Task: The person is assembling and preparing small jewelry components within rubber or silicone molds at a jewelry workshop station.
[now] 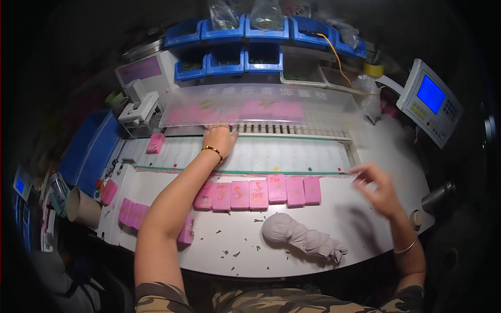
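My left hand (pixel 219 138) reaches forward over the machine's pale channelled bed, its fingers passing beneath the front edge of a clear plastic cover (pixel 255 96). Through that cover, flat pink blocks (pixel 261 110) show blurred near the hand. Whether the fingers grip one is hidden. My right hand (pixel 377 189) hovers at the bed's right end, fingers loosely apart with nothing in them. Between my arms a row of pink blocks with handwritten marks (pixel 240 195) stands along the bed's front edge. Nearer me lies a twisted, knotted white cloth bundle (pixel 295 235).
Blue bins (pixel 224 62) fill a rack at the back. A control panel with a blue screen (pixel 430 96) stands at right. More pink blocks (pixel 133 214) lie beside my left forearm, near a beige cup (pixel 83 208). Small dark scraps (pixel 236 254) dot the white tabletop.
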`<state>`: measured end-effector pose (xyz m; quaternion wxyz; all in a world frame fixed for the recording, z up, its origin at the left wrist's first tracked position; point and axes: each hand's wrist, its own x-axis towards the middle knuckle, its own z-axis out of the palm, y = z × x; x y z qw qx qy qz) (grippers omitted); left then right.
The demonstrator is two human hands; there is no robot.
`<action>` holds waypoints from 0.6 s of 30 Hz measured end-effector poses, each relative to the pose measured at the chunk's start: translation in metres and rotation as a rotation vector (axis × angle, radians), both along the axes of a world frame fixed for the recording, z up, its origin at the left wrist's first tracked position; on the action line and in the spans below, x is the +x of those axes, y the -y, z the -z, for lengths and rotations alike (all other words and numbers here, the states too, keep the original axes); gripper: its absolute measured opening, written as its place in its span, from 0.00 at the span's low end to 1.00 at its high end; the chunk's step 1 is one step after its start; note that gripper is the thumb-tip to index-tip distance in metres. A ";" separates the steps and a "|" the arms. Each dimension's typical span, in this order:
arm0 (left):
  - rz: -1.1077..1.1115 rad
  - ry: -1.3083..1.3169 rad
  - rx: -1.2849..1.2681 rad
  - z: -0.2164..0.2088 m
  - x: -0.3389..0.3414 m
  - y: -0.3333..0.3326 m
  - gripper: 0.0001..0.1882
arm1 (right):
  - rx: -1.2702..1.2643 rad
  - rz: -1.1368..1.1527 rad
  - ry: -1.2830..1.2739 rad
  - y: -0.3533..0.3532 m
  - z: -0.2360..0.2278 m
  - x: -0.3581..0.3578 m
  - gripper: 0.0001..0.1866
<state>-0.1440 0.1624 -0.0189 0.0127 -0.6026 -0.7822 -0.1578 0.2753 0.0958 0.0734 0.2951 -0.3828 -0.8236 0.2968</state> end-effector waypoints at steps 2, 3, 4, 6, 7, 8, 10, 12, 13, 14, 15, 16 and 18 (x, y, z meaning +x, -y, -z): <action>-0.009 0.029 -0.114 0.008 0.005 -0.023 0.26 | -0.114 -0.202 0.188 0.038 0.008 -0.026 0.23; 0.003 -0.085 0.053 0.026 -0.005 -0.035 0.26 | 0.040 -0.313 0.248 0.052 0.017 -0.036 0.28; 0.025 -0.185 0.228 0.038 -0.007 -0.048 0.25 | 0.192 -0.410 0.320 0.062 0.031 -0.042 0.32; 0.001 -0.186 0.206 0.029 0.012 -0.055 0.25 | 0.131 -0.444 0.331 0.078 0.050 -0.046 0.38; 0.002 -0.211 0.156 0.023 0.012 -0.055 0.24 | 0.132 -0.399 0.339 0.084 0.052 -0.050 0.38; -0.010 -0.242 0.105 0.016 0.010 -0.053 0.24 | 0.105 -0.397 0.349 0.088 0.054 -0.054 0.38; 0.007 -0.189 0.106 0.007 0.012 -0.054 0.23 | 0.079 -0.366 0.360 0.091 0.055 -0.050 0.39; -0.023 -0.158 0.196 0.020 0.003 -0.059 0.21 | 0.062 -0.377 0.338 0.092 0.054 -0.049 0.40; -0.066 -0.118 0.275 0.024 0.000 -0.061 0.19 | 0.069 -0.365 0.335 0.092 0.052 -0.046 0.40; -0.058 -0.121 0.283 0.027 -0.006 -0.063 0.19 | 0.098 -0.314 0.308 0.092 0.048 -0.041 0.40; -0.017 -0.079 0.296 0.027 -0.005 -0.062 0.20 | 0.124 -0.265 0.284 0.092 0.045 -0.034 0.40; 0.022 -0.036 0.308 0.028 -0.004 -0.061 0.21 | 0.127 -0.258 0.284 0.089 0.044 -0.026 0.40; 0.032 -0.023 0.295 0.025 0.002 -0.048 0.22 | 0.269 -0.031 0.194 0.081 0.043 -0.008 0.39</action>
